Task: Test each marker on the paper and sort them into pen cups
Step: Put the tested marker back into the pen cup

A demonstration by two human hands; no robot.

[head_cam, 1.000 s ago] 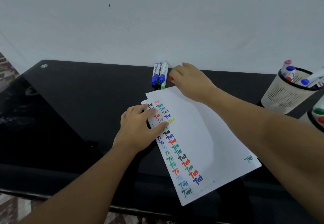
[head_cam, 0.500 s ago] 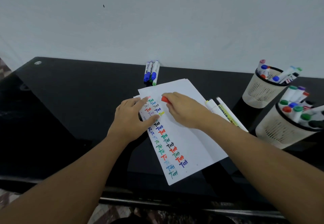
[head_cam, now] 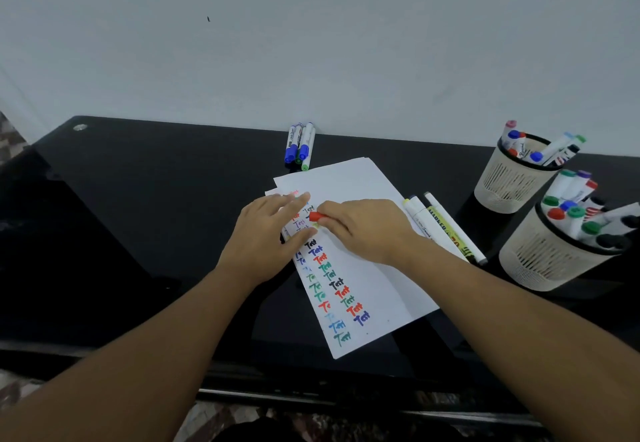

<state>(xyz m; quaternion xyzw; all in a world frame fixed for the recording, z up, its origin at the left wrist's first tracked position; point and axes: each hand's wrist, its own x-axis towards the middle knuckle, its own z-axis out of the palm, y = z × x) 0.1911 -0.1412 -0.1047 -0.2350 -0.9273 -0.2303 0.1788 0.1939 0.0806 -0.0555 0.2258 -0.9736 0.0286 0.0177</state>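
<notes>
The right hand (head_cam: 363,230) grips a red-capped white marker (head_cam: 317,216), its cap apparently pointing left toward the flat left hand (head_cam: 268,237) pressing the white paper sheet (head_cam: 363,268).

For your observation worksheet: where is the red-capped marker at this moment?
In the head view, the red-capped marker is just left of centre over the paper, gripped in the right hand, its cap pointing toward the left hand that rests on the sheet.
</notes>
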